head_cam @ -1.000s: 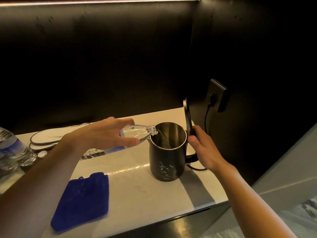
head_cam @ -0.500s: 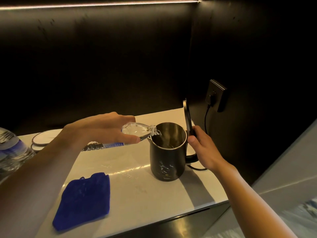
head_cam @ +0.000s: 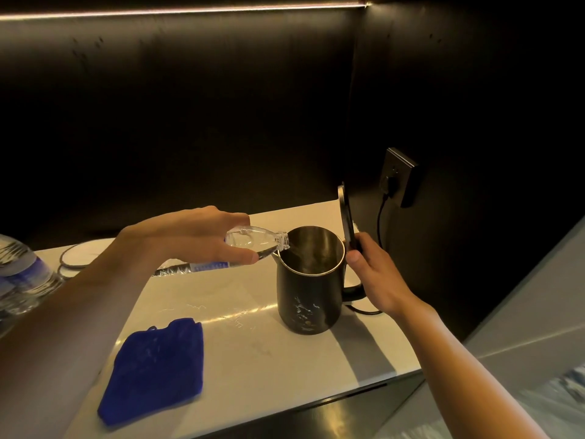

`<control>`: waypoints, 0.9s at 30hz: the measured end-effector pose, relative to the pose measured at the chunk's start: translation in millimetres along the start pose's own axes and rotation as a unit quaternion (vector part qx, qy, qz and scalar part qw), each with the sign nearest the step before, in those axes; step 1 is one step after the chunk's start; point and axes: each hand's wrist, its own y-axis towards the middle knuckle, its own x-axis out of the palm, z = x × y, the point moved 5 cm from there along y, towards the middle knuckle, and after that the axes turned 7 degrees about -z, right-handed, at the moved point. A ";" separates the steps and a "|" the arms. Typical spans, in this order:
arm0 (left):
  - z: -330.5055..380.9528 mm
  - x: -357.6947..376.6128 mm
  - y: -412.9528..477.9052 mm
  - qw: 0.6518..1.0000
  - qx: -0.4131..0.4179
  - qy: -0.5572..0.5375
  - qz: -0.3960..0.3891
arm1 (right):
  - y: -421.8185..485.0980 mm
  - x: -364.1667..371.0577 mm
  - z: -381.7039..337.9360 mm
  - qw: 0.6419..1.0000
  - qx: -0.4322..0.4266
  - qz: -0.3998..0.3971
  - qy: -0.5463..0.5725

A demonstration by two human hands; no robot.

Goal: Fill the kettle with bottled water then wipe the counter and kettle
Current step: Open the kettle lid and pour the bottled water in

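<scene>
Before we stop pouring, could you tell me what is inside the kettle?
Inside the kettle only the shiny metal inner wall shows, with the bottle mouth over the rim. The water level and bottom are too dark to see.

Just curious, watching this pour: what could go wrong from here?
The bottle mouth sits right at the kettle rim, so water could run down the outside onto the counter. The kettle's cord is plugged in nearby, so spills matter. The blue cloth lies ready.
</scene>
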 end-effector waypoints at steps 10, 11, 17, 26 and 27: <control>-1.5 1.2 -0.8 1.000 0.006 -0.018 0.002 | -0.8 -0.3 -2.2 1.000 0.005 -0.003 0.002; -2.0 2.3 -0.5 1.000 0.009 -0.023 0.000 | -0.7 -0.3 -2.2 1.000 0.006 -0.004 0.002; -11.0 19.1 4.1 0.995 0.028 -0.092 0.020 | -1.2 -0.1 -3.7 1.000 0.003 -0.006 0.006; -23.5 64.7 11.5 0.953 0.016 -0.284 0.107 | -4.9 0.9 -5.4 0.999 0.006 -0.033 0.028; -26.0 68.4 11.2 0.941 0.015 -0.314 0.128 | -6.1 1.1 -6.8 0.999 0.010 -0.039 0.035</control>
